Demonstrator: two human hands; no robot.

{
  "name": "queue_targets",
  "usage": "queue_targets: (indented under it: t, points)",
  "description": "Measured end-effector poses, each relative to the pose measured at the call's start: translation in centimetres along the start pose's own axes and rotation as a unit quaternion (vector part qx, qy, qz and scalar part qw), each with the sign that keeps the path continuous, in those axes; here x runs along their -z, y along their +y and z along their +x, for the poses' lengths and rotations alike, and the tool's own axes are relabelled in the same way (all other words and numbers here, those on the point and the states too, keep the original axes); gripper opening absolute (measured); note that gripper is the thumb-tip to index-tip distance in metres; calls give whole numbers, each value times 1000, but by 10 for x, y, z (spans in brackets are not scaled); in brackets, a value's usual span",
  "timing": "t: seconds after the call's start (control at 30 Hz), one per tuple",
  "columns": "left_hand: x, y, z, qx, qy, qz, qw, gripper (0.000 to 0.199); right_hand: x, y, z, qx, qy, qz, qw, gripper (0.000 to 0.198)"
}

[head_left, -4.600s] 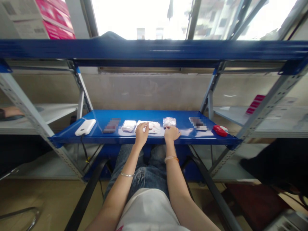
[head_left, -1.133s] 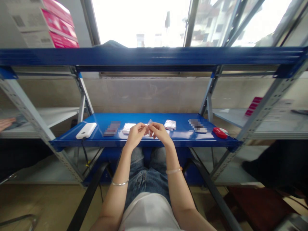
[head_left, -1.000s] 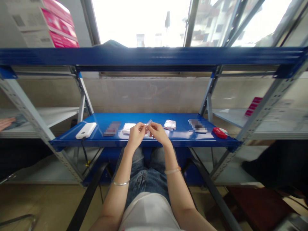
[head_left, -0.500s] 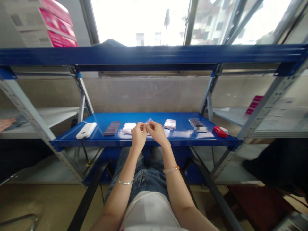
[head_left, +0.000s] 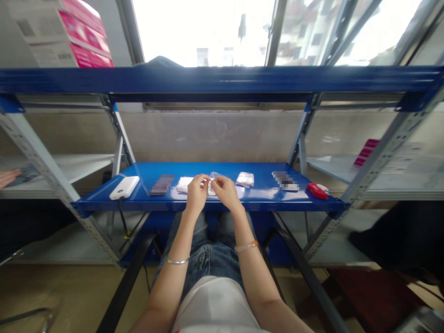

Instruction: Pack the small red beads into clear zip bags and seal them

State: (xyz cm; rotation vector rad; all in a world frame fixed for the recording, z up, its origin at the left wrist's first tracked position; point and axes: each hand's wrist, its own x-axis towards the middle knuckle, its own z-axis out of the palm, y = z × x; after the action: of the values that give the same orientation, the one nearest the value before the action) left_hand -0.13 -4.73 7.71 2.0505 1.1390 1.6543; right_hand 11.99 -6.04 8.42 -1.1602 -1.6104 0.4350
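Above the front of the blue shelf, a small clear plastic bag [head_left: 214, 175] is pinched between my two hands. My left hand [head_left: 197, 193] is closed, thumb and fingertips together at the bag's left side. From the right, my right hand [head_left: 225, 192] pinches the bag too; its fingers are bent inward. Anything inside the bag is too small to make out. Just left of my left hand lies a stack of white, plastic-looking packets [head_left: 183, 185], partly hidden by it. A smaller pile of clear packets with whitish contents [head_left: 245, 179] lies to the right.
The blue shelf [head_left: 222, 206] also bears a white device [head_left: 125, 188] with a black cable, two pixelated flat items and a red-and-white object [head_left: 317, 190]. A blue beam [head_left: 222, 79] crosses above. Another person's hand [head_left: 9, 177] shows at far left.
My left hand has shifted slightly left and its fingers have moved a little apart from my right hand. More of the bag shows between them.
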Motion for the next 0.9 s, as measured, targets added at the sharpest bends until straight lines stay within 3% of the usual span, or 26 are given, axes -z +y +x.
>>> queue_targets:
  t: [0.3,0.43,0.53,0.63,0.9]
  points:
    - [2,-16,0,-15,-92,50,994,37,-1,9,1,1,-44,4,999,24]
    - [3,-18,0,-32,-86,119,989,41,-3,13,1,-117,-96,88,985,31]
    - [2,-19,0,-23,-93,188,978,43,-7,12,2,-229,-111,168,952,49]
    - [2,-17,0,-20,-107,232,967,44,-11,11,3,-275,-121,263,917,57]
    - [4,-10,1,-30,-109,213,971,47,-14,15,10,-325,-140,505,787,29]
